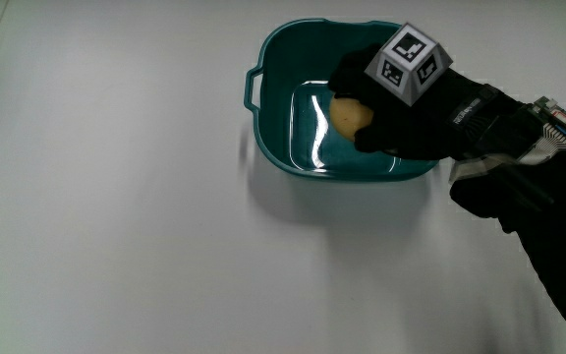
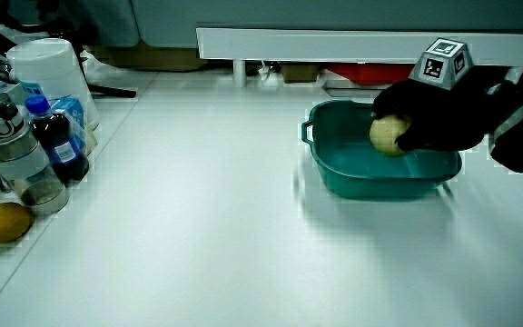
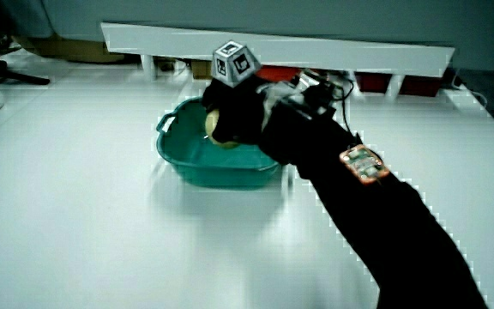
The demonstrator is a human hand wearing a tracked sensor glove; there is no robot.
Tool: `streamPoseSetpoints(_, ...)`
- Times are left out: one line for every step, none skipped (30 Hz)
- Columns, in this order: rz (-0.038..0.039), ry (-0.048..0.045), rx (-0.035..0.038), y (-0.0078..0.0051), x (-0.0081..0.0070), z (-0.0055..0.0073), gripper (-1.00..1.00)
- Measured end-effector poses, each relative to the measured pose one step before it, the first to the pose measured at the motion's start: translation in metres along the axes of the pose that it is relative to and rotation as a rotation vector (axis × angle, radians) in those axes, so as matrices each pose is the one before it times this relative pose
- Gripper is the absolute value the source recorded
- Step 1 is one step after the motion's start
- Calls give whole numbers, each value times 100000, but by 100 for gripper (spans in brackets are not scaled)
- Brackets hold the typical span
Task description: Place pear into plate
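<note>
Resting in the curled fingers of the hand [image 1: 401, 108], the pear [image 1: 350, 116] sits near the middle of the frame in the main view, a small pale yellow fruit half covered by the black glove. The fingers wrap it from above and around its sides, so only one rounded cheek shows. In both side views the pear [image 2: 387, 136] [image 3: 217, 129] hangs about level with the rim, over the inside of the plate [image 1: 273, 59], and I cannot tell whether it touches the floor of the dish yet.

The pear looks light and firm, an easy load for one hand. Its skin is smooth and probably a little slippery, and the flesh would bruise under a hard squeeze or a drop. I judge the best hold is round the wide belly, as here, not at the narrow neck.

The plate is really a deep teal dish with a small handle on its rim, glossy inside, so a released pear may roll a little but the walls [image 2: 334, 173] should keep it in. The patterned cube [image 1: 409, 61] rides on the back of the hand. The dish stands on a white table [image 1: 116, 216]; in a side view bottles [image 2: 57, 136] and another yellowish fruit [image 2: 5, 221] stand well apart from it at the table's edge.
</note>
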Motion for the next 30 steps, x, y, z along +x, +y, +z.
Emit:
streamPoseSetpoints(-20, 496, -1285, 75, 384, -465, 0)
streamPoseSetpoints(-1229, -22, -32, -39, 236, -149, 0)
streamPoseSetpoints(-687, 260, 634, -62, 94, 113, 0)
streamPoseSetpoints(-152, 689, -311, 83, 199, -235, 0)
streamPoseSetpoints(-699, 380, 17, -9, 117, -43, 0)
streamPoseSetpoints(-291, -404, 43, 68, 141, -197, 0)
streamPoseSetpoints(99, 1241, -913, 65, 145, -197, 0)
streamPoseSetpoints(-762, -255, 870, -45, 31, 54, 0)
streamPoseSetpoints(-422, 459, 266, 89, 113, -140, 0)
streamPoseSetpoints(309, 242, -1155, 125, 86, -177, 0)
streamPoseSetpoints(-460, 385, -3, 108, 94, -107, 0)
streamPoseSetpoints(-400, 25, 209, 23, -36, 104, 0)
streamPoseSetpoints(-43, 95, -362, 145, 26, -156, 0)
streamPoseSetpoints(-475, -531, 794, 71, -113, 106, 0)
streamPoseSetpoints(621, 677, -1066, 108, -108, -87, 0)
streamPoseSetpoints(-829, -550, 273, 141, -84, -183, 0)
streamPoseSetpoints(13, -647, -1498, 243, -24, -393, 0)
streamPoseSetpoints(431, 512, -130, 95, -138, -61, 0)
streamPoseSetpoints(-254, -838, -449, 109, -83, -100, 0)
streamPoseSetpoints(169, 164, -602, 172, 16, -340, 0)
streamPoseSetpoints(-241, -163, -972, 111, -8, -278, 0)
streamPoseSetpoints(-294, -120, -194, 62, -66, -109, 0)
streamPoseSetpoints(324, -241, -805, 129, -21, -335, 0)
streamPoseSetpoints(-387, 50, -271, 69, -2, -234, 0)
streamPoseSetpoints(-15, 376, -152, 59, -11, -189, 0)
streamPoseSetpoints(-92, 24, -344, 17, -39, -119, 0)
streamPoseSetpoints(52, -15, -93, -24, -74, -43, 0)
streamPoseSetpoints(-117, 161, -1022, 169, 68, -395, 0)
streamPoseSetpoints(-89, -768, -180, 73, -63, -120, 0)
streamPoseSetpoints(-547, 285, -151, 38, -27, -126, 0)
